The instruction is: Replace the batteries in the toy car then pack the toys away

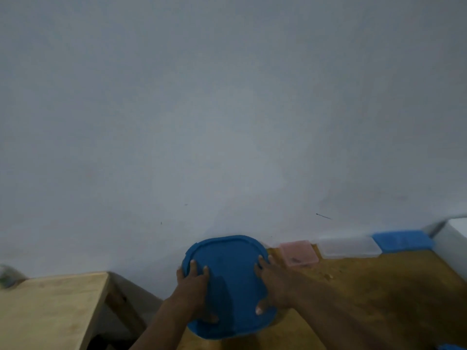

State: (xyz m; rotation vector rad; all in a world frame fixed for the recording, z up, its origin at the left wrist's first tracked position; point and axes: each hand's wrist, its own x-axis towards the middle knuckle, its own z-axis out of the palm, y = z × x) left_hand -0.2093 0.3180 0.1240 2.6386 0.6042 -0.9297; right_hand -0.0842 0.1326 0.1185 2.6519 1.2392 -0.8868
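Both hands are pressing flat on the blue container lid (228, 286), which is sitting directly under the palms. The left hand (193, 289) is spreading its fingers over the lid's left edge, thumb low near the rim; the right hand (271, 286) is doing likewise on the right edge, neither curling round anything. The lid is lying between the two, equally near each, so the sealing push is probably going straight down. No toys or car are showing.

Left hand (193, 286) and right hand (271, 281) flat, palms down, fingers spread, forearms extended forward.
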